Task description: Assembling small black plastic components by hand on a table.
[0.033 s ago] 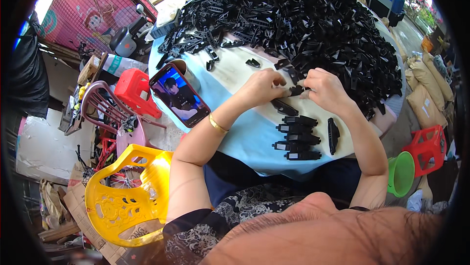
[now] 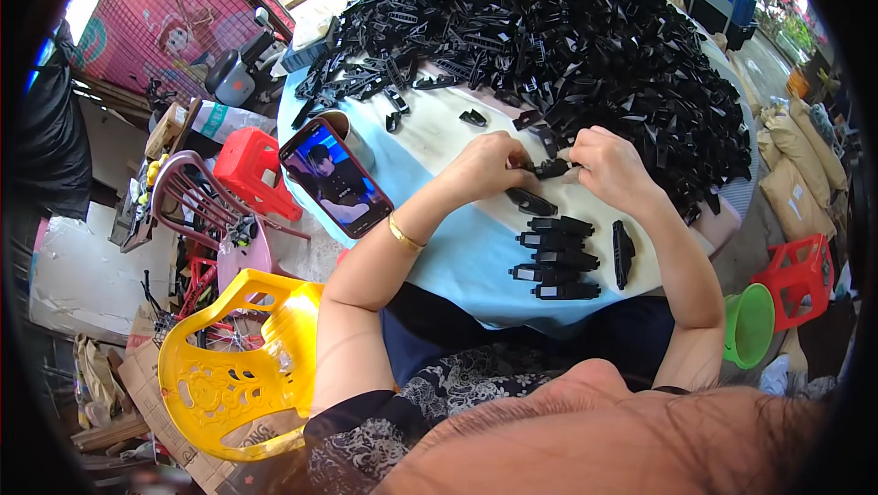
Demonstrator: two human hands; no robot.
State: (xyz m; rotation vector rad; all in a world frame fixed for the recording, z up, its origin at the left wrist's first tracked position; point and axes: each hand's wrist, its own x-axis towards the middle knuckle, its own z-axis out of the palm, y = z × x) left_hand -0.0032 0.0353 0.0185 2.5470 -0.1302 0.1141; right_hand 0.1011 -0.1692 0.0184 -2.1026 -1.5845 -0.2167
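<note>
At frame centre, left hand (image 2: 489, 166) and right hand (image 2: 611, 166) pinch one black plastic part (image 2: 551, 167) between them, above finished parts (image 2: 558, 257) on the desk (image 2: 466, 257).

free: bare table (image 2: 439, 143) left of hands | blocked: black parts heap (image 2: 585, 37) beyond, stacked parts (image 2: 558, 257) near, phone (image 2: 335, 177) left

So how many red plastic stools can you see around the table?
2: one red stool left of the table beside the phone, another red stool at the right edge. Clutter may hide others.
</note>
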